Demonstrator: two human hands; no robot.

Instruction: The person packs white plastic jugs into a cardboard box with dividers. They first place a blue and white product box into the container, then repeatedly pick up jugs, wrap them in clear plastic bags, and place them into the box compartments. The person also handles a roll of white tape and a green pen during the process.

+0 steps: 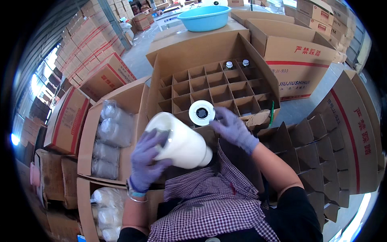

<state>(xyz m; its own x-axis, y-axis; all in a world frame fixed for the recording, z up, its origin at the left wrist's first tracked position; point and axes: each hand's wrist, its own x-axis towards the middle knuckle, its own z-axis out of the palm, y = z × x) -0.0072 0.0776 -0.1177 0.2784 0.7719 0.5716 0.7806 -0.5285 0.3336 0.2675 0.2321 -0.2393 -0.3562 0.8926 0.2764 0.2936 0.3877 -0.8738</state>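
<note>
My gloved left hand [146,161] is wrapped round a smooth white bottle-shaped vessel [183,143]. The vessel lies tilted in front of my apron, its wide end up to the left and its narrower neck down to the right. Beside it, my gloved right hand [236,128] has its fingers closed at the right edge of a round white piece [194,116] with a dark centre; part of the grip is hidden. Just beyond both hands stands an open carton [151,94] with cardboard dividers. Two dark bottles with white caps [229,65] stand in its far right cells.
Cartons at my left hold plastic-wrapped clear pieces [115,127] and bagged white pieces [107,215]. A divided carton [356,133] leans at the right. A blue basin [204,19] rests on a box behind, near another open carton [296,66]. Stacked cartons [86,40] rise at the far left.
</note>
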